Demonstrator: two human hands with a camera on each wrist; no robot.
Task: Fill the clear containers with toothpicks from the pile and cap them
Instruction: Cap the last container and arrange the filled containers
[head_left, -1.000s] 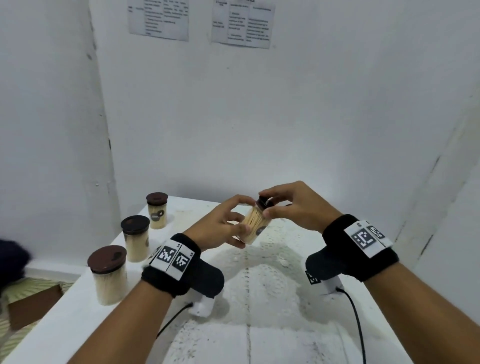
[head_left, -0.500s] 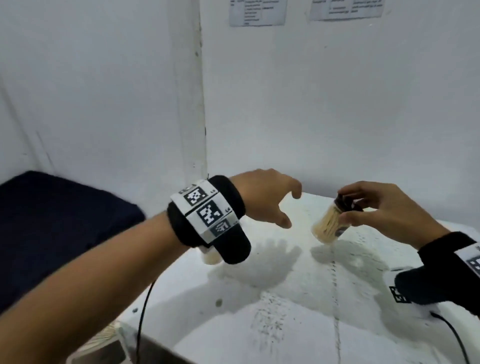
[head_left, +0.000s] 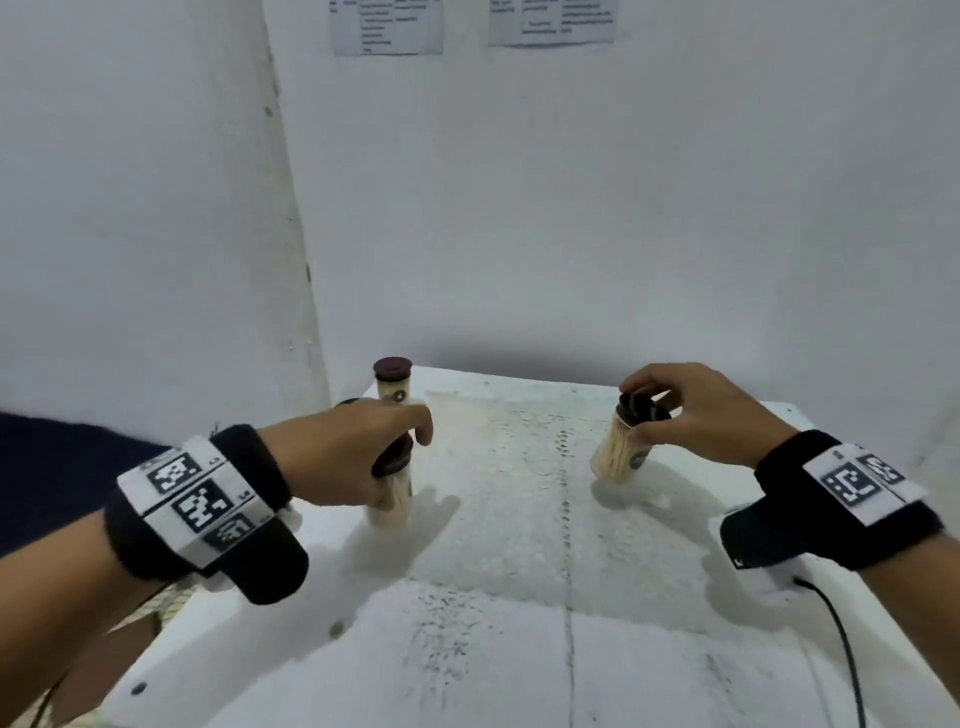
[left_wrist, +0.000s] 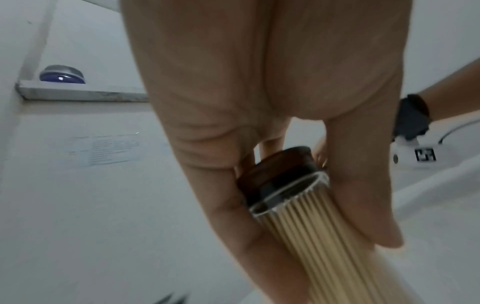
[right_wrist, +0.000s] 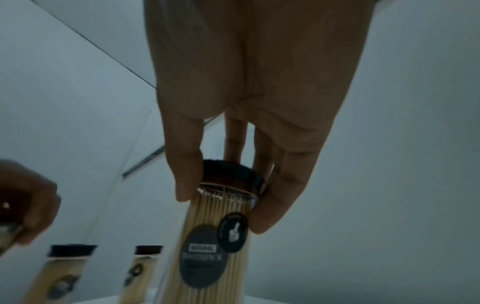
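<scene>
left hand (head_left: 358, 457) gripping capped container (head_left: 395, 488)

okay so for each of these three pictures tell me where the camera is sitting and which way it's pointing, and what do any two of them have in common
Head: worn on the head, looking forward and down at the white table and wall; shows both forearms, left hand, right hand.
Left wrist: under the left wrist, looking along the palm at the left-hand container the fingers hold.
Right wrist: under the right wrist, looking along the palm at the right-hand container, held near its cap.
Shared: head and right wrist both show the right-hand container and the left hand.
</scene>
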